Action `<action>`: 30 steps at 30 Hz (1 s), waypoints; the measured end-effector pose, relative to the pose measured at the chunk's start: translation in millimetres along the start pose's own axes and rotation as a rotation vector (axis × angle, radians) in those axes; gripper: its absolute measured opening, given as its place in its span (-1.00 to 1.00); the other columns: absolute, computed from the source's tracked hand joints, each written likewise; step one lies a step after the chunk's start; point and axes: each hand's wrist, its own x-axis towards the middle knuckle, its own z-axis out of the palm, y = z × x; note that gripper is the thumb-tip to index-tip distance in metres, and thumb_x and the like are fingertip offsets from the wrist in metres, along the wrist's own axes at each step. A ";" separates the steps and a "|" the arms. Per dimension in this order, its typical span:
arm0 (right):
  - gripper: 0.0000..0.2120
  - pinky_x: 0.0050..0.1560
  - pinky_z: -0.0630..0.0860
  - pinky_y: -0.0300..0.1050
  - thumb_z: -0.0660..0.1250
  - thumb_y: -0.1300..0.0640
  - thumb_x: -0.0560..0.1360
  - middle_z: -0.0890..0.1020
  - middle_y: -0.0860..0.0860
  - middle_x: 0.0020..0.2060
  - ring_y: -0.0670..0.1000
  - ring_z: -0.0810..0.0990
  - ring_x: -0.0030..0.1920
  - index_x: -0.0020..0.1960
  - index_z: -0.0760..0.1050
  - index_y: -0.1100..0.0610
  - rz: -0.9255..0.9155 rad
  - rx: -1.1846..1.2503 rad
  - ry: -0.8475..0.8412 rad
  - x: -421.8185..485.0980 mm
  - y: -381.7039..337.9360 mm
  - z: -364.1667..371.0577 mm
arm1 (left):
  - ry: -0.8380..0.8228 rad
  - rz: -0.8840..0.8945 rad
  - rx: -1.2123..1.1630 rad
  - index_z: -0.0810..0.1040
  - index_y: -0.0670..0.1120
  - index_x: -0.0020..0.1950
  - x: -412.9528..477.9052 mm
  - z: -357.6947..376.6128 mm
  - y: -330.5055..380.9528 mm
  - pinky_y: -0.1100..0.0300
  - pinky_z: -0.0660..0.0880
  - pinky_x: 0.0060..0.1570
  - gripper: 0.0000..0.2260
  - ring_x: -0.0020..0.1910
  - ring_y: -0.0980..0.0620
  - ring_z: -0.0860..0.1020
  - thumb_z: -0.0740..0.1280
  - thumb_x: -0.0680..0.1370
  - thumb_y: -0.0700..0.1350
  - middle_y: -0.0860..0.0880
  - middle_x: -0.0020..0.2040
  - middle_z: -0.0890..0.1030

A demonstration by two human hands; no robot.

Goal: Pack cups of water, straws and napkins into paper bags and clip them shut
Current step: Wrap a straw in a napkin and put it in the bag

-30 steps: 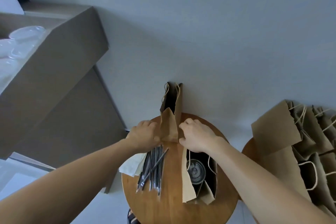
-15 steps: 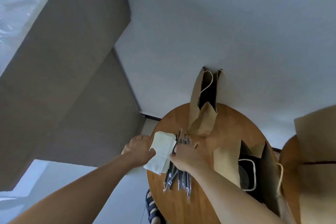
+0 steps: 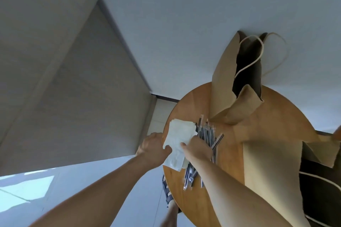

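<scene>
A stack of white napkins [image 3: 178, 138] lies at the left edge of the round wooden table [image 3: 276, 123]. My left hand [image 3: 154, 148] grips the stack's left side with the thumb on top. My right hand [image 3: 197, 148] pinches the napkins from the right, lying over a bundle of wrapped straws [image 3: 207, 134]. An open brown paper bag [image 3: 239, 86] with string handles stands at the table's far side, against the wall. A second brown paper bag [image 3: 287, 177] stands open at the right, its inside dark.
A grey cabinet side [image 3: 77, 79] rises to the left of the table. Pale floor [image 3: 73, 186] shows below it. My foot in a sandal [image 3: 168, 193] sits under the table's near edge. Another brown edge [image 3: 337, 132] peeks in at far right.
Both hands left the far bag's folded top and came down left to the napkins. The view swung left and closer; the pile of bags at right went out of view.
</scene>
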 end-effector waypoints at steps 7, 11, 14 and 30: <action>-0.75 -0.52 0.21 -0.29 0.19 0.09 0.55 0.42 -0.07 -0.49 -0.08 0.39 -0.52 -0.29 0.42 0.09 0.017 0.085 0.017 8.8 3.5 11.0 | -0.007 -0.022 -0.044 0.38 0.01 0.43 -1.6 -1.3 -4.4 0.25 0.39 -0.03 -0.60 0.07 0.10 0.45 0.24 0.61 0.06 0.02 0.35 0.45; -0.84 -0.40 0.38 -0.24 0.21 0.01 0.57 0.60 -0.09 -0.29 -0.07 0.59 -0.30 -0.07 0.53 0.02 -0.038 0.134 0.060 4.3 8.4 3.9 | -0.010 -0.033 -0.101 0.35 -0.02 0.45 -1.1 -0.8 -4.2 0.24 0.39 0.04 -0.59 0.20 0.04 0.47 0.23 0.62 0.05 -0.01 0.39 0.44; -0.91 -0.39 0.41 -0.25 0.28 -0.01 0.54 0.58 -0.15 -0.30 -0.15 0.55 -0.30 -0.12 0.49 -0.03 -0.063 0.283 0.092 -1.8 9.7 -1.9 | -0.006 -0.046 -0.156 0.36 -0.03 0.45 -2.1 -1.3 -1.9 0.24 0.40 0.02 -0.60 0.12 0.06 0.45 0.24 0.62 0.04 -0.02 0.38 0.46; -0.96 -0.18 0.58 -0.02 0.40 0.17 0.52 0.67 0.09 -0.21 0.08 0.64 -0.18 -0.07 0.57 0.13 -0.020 1.238 0.063 -30.2 44.4 -25.2 | -0.152 -0.184 -1.002 0.57 -0.15 0.19 -8.4 11.7 21.0 -0.16 0.52 0.25 -0.81 0.14 -0.18 0.60 0.35 0.60 -0.14 -0.14 0.16 0.64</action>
